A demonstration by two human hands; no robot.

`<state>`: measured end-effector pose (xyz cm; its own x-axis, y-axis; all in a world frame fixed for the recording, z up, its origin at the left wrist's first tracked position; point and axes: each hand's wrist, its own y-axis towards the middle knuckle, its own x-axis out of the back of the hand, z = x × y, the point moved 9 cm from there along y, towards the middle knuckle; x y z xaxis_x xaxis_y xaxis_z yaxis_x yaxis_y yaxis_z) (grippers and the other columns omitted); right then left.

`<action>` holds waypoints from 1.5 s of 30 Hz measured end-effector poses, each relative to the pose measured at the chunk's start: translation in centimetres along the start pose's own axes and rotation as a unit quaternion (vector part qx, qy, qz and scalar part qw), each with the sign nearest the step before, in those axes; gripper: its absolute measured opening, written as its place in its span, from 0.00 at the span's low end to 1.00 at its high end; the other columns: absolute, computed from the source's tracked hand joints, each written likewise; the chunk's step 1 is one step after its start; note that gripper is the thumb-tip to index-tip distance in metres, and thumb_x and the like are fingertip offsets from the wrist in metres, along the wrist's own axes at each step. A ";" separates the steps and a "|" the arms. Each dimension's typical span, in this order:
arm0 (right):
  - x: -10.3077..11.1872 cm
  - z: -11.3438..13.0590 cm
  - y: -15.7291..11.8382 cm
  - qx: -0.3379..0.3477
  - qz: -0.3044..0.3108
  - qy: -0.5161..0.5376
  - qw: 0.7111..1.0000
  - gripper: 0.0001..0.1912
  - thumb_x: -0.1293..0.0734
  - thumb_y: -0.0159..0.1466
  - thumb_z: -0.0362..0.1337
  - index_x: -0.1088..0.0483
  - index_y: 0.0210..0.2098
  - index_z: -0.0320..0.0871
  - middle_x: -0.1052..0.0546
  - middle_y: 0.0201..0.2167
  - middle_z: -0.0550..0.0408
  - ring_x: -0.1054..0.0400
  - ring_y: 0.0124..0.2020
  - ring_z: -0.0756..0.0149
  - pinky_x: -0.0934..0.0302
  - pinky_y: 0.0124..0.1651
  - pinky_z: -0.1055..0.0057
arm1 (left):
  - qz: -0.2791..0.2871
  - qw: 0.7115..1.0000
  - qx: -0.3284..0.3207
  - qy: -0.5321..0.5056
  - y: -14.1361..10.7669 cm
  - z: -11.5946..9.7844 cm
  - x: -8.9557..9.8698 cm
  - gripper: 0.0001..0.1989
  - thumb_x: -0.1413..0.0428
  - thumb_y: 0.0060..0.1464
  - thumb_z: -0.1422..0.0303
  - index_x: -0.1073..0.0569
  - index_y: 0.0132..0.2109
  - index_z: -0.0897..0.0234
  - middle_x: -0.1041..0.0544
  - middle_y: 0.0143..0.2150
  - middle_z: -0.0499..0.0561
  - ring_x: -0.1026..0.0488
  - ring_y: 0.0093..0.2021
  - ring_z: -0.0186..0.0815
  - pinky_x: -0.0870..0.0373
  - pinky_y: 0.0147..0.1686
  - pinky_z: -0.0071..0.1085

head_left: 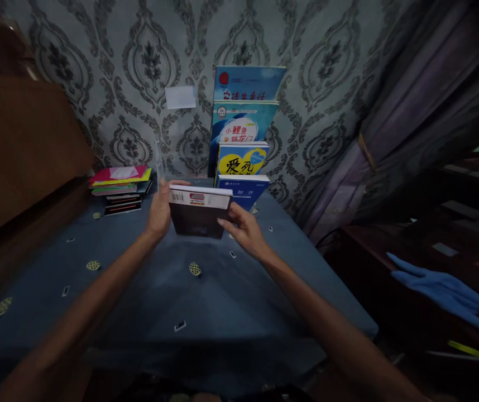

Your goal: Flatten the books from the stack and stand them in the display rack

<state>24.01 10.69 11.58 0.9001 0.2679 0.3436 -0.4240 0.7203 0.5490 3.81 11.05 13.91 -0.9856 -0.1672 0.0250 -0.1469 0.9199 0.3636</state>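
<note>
A dark book (pixel 200 220) with a white band and barcode along its top is held upright over the table. My left hand (pixel 162 209) grips its left edge, fingers going behind it. At the right edge, my right hand (pixel 242 226) has its thumb on the near cover and its fingers partly hidden. Just behind, a blue book (pixel 250 187) stands in a row with a yellow-and-blue book (pixel 242 159), a teal book (pixel 243 120) and a taller blue book (pixel 250 81). A clear upright panel (pixel 158 159) rises beside my left fingers.
A pile of books and colored folders (pixel 122 181) lies at the back left. A large brown box (pixel 25 145) borders the left side. The blue tablecloth (pixel 147 301) covers the table. Blue gloves (pixel 444 287) rest at the right, below a purple curtain (pixel 390 123).
</note>
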 end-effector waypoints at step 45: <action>-16.2 -4.7 -2.0 0.069 0.274 -0.282 0.917 0.25 0.42 0.72 0.34 0.38 0.66 0.31 0.36 0.67 0.34 0.47 0.72 0.53 0.49 0.73 0.51 | 0.121 0.819 -0.126 0.547 -10.0 10.8 2.0 0.29 0.57 0.66 0.69 0.49 0.71 0.72 0.31 0.66 0.68 0.34 0.68 0.48 0.35 0.62 0.49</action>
<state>10.74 7.86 1.34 0.3693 0.1640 0.9147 -0.8407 0.4784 0.2536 2.43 5.38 0.30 -0.2988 -0.3356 0.8934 0.1984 0.8938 0.4021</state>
